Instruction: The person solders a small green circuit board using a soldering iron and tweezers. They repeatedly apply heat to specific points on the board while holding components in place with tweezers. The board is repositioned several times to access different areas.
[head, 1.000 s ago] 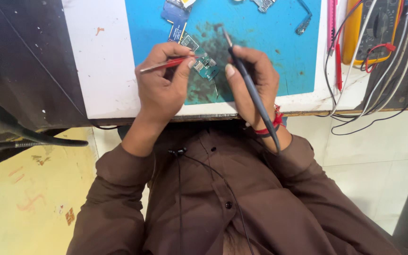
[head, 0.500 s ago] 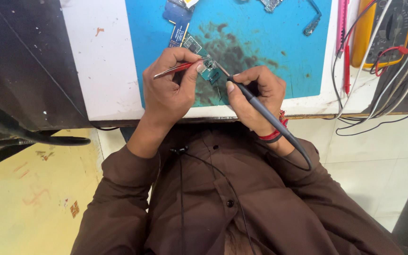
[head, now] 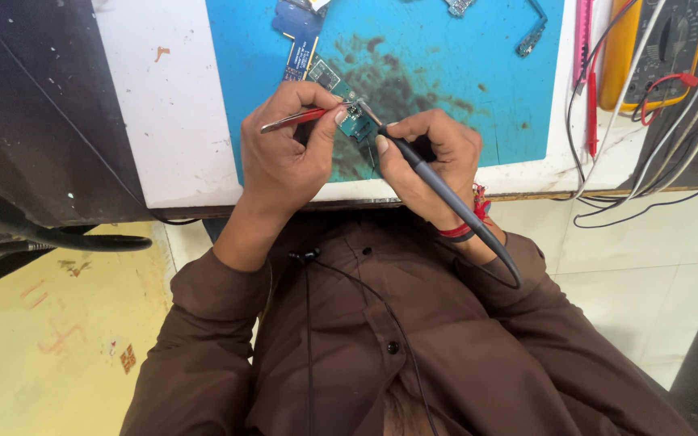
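My left hand grips red-handled tweezers whose tips reach a small green circuit board lying on the blue work mat. My right hand holds a grey soldering iron like a pen, its tip touching the same board from the right. The iron's cable runs down past my right wrist, which wears red and black bands. Both hands rest at the near edge of the white bench.
More blue circuit boards lie at the mat's far left, small parts at its far right. A yellow multimeter with red, white and black leads sits on the right. A pink tool lies beside the mat.
The soldering iron tilted from nearly upright to leaning right, its tip lowering onto the board. The tweezers moved slightly right onto the board, and both hands closed in together.
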